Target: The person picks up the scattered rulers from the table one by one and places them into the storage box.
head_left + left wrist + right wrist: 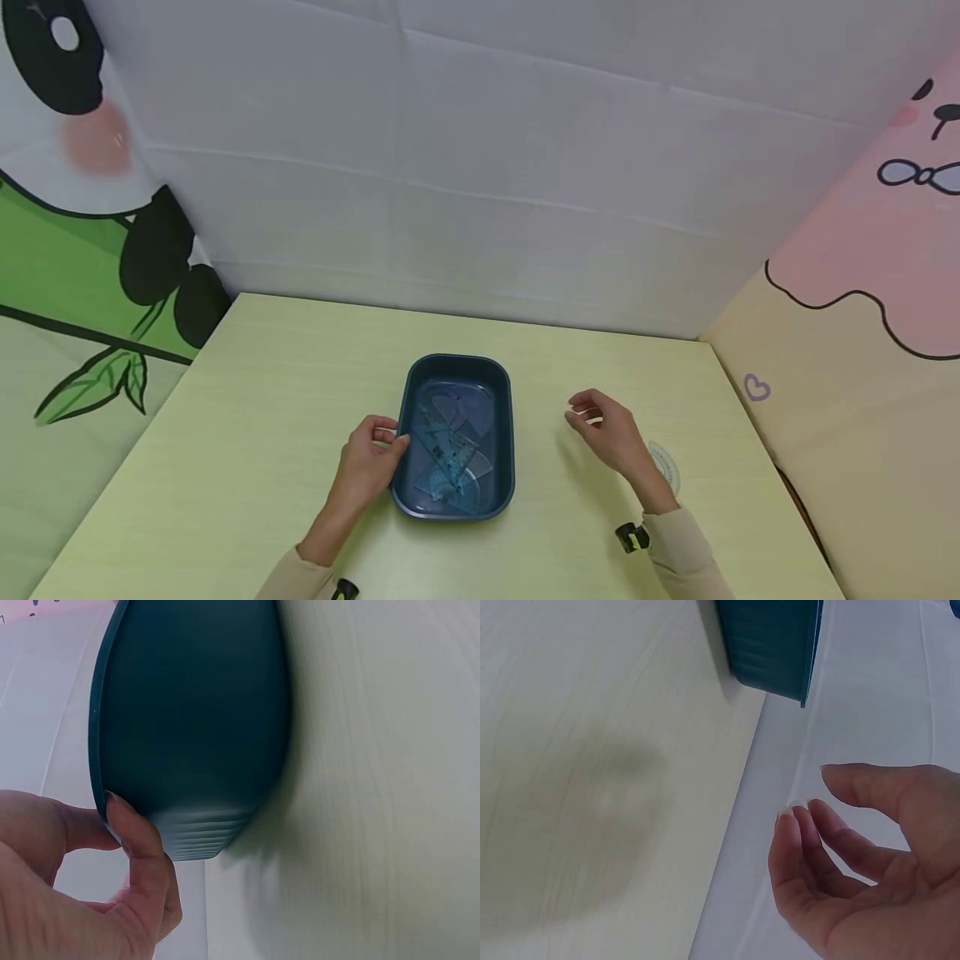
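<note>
A dark blue-green plastic basin (453, 511) stands on the table, holding several clear bluish drawing tools, among them a triangular ruler (448, 450) and what looks like a protractor (470, 493). My left hand (367, 462) pinches the basin's left rim, thumb over the edge and fingers outside; the left wrist view shows this grip against the outer wall (195, 712). To the right of the basin, my right hand (613, 435) hovers above the table with loosely curled fingers, nothing between them. A clear protractor (665, 467) lies on the table, partly hidden under the right wrist.
The pale wood-grain table (300, 367) reaches back to a white cloth wall (480, 208). Cartoon-printed panels flank it on the left (82, 267) and right (862, 375). A dark wrist strap (632, 537) sits at the right sleeve.
</note>
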`<state>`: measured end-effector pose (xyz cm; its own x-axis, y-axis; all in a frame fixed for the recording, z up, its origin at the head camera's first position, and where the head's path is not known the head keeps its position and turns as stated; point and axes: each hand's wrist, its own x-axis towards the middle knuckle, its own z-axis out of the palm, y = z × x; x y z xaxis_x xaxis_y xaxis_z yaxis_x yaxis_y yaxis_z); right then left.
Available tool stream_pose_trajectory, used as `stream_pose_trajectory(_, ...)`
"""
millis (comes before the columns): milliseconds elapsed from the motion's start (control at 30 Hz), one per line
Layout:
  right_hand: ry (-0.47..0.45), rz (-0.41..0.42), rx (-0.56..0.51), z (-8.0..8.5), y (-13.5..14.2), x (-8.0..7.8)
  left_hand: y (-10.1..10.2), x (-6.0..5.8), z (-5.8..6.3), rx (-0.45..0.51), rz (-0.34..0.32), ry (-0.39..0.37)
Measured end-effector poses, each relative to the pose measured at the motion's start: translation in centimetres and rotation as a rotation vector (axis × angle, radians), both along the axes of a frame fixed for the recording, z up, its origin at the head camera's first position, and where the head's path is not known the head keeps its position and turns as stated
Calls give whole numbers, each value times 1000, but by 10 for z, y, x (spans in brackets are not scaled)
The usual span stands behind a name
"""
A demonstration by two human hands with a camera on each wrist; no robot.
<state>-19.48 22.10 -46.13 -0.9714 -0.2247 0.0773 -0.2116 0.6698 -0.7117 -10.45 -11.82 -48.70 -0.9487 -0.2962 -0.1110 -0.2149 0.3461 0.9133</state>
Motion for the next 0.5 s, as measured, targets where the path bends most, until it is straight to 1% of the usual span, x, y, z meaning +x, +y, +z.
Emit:
stream_pose_trajectory(267, 5, -31, 12, -8, 16, 4, 0, 0, 0, -1, 3, 5)
stream_pose_trajectory(500, -4, -56, 20, -10, 29, 8, 0, 0, -1, 0, 1, 3)
